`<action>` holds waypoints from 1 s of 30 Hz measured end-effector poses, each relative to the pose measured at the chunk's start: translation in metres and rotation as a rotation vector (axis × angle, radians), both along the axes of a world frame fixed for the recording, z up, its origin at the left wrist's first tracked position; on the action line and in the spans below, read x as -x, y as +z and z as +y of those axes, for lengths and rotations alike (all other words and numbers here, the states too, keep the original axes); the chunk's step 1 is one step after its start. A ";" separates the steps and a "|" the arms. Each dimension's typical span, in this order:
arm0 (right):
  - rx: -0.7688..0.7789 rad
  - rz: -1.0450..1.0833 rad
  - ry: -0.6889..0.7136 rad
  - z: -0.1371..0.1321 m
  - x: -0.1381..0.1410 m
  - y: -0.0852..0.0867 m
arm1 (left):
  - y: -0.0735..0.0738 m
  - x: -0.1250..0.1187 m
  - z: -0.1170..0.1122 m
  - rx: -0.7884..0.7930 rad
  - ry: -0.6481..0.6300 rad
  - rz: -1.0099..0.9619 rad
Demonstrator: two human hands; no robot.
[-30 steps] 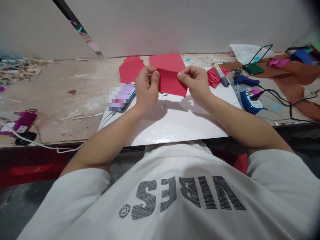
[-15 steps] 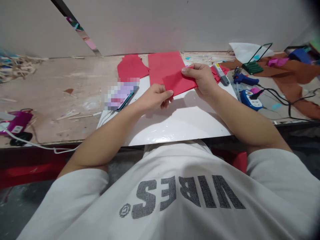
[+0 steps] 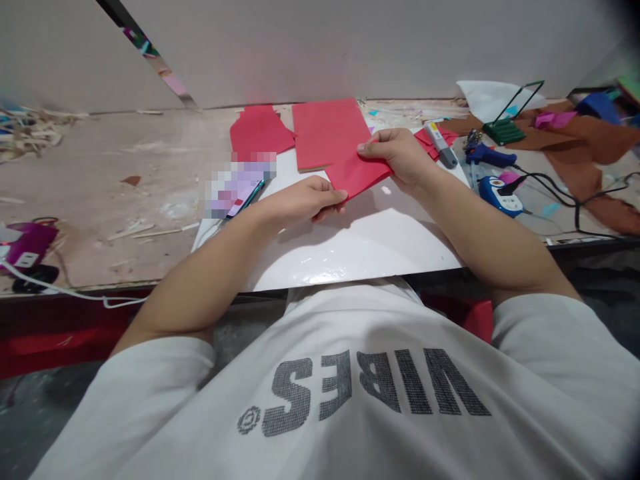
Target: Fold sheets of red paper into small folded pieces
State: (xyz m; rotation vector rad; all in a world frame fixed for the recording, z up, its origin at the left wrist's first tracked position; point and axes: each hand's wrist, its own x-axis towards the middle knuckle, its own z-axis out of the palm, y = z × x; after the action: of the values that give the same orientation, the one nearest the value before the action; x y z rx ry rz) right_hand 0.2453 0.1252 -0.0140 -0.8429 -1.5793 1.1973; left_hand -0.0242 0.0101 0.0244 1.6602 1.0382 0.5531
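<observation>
A small red sheet [image 3: 358, 175], of paper or thin foam, is stretched between my two hands above a white board [image 3: 330, 253]. My left hand [image 3: 320, 198] pinches its near left corner between thumb and fingers. At the upper right edge my right hand [image 3: 397, 155] grips it, thumb on top. Just beyond lies a larger red rectangular sheet [image 3: 327, 133], and left of that a red offcut [image 3: 260, 133] with an uneven edge. A grey utility knife [image 3: 441, 145] rests on red scraps [image 3: 425, 143] to the right of my right hand.
A phone [image 3: 237, 190], partly blurred out, lies left of my left forearm. On the right are a blue glue gun [image 3: 490, 156], a blue power socket [image 3: 501, 197] with black cable, and brown sheets [image 3: 575, 167]. A purple socket block [image 3: 31, 243] sits far left. Wood slivers lie about.
The small red sheet has come slightly nearer and now lies flatter, its fold or bend less marked. Both hands keep their hold. The whole view has shifted slightly.
</observation>
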 end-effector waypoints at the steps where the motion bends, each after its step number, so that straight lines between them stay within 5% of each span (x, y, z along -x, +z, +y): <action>1: -0.013 -0.010 0.001 0.000 0.000 0.000 | 0.001 0.000 0.000 -0.007 -0.006 -0.001; 12: 0.069 0.048 0.001 -0.011 0.002 0.014 | -0.001 -0.002 -0.004 -0.079 0.034 -0.047; 18: 0.253 0.328 -0.011 -0.013 -0.001 0.033 | 0.000 -0.014 -0.006 -0.216 0.258 -0.215; 22: 0.093 0.209 0.152 -0.040 0.022 0.025 | -0.007 -0.020 -0.003 -0.315 0.363 -0.274; 25: 0.116 0.131 0.353 -0.077 0.050 0.011 | -0.016 -0.024 -0.005 -0.380 0.354 -0.250; 30: 0.040 0.009 0.251 -0.109 0.067 -0.001 | -0.027 -0.029 -0.012 -0.534 0.282 -0.156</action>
State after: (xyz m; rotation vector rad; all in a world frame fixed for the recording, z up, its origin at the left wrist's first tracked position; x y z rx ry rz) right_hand 0.1780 0.0162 -0.0146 -0.6771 -1.6957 1.4119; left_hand 0.0050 -0.0022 -0.0021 1.8950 1.0738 1.2102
